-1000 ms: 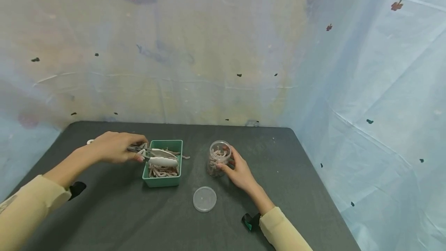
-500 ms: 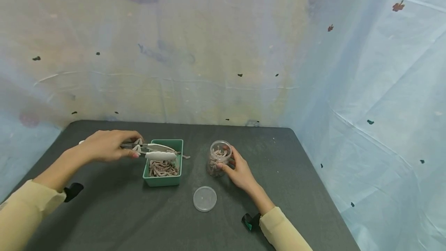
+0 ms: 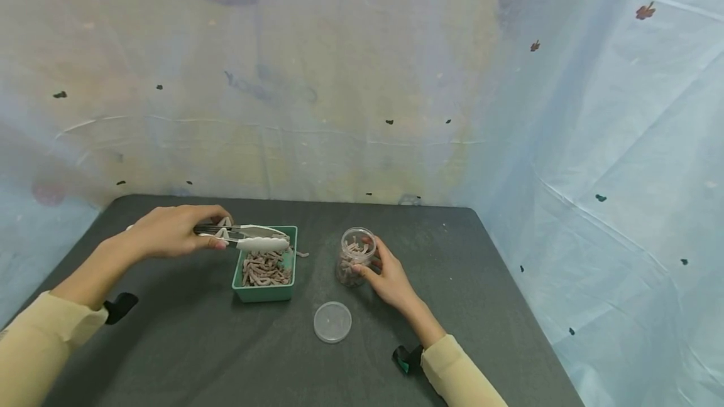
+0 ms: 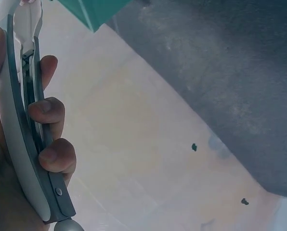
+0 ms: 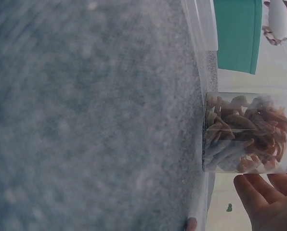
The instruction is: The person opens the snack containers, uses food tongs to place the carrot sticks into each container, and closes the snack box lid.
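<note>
In the head view, my left hand point(image 3: 175, 231) grips tongs point(image 3: 263, 244) with pale scalloped tips, held above a green tray point(image 3: 263, 294). Curled fingers wrap the handles in the left wrist view. Knobbly brownish strips point(image 3: 264, 271) lie in the tray. A few similar strips point(image 5: 274, 37) show at the tong tip in the right wrist view. My right hand point(image 3: 390, 278) holds a clear lidless jar point(image 3: 346, 272) upright on the table, thumb and fingers around its side. More brownish strips point(image 5: 249, 130) fill much of the jar.
A clear round lid point(image 3: 332, 323) lies flat on the dark table point(image 3: 254, 357), in front of the jar. One loose strip point(image 3: 302, 255) rests just right of the tray. A patterned sheet point(image 3: 317, 80) hangs behind the table and along its right side.
My left hand has drawn back to the left and up slightly, and the tongs have risen from the tray's contents. My right hand and the jar have not moved.
</note>
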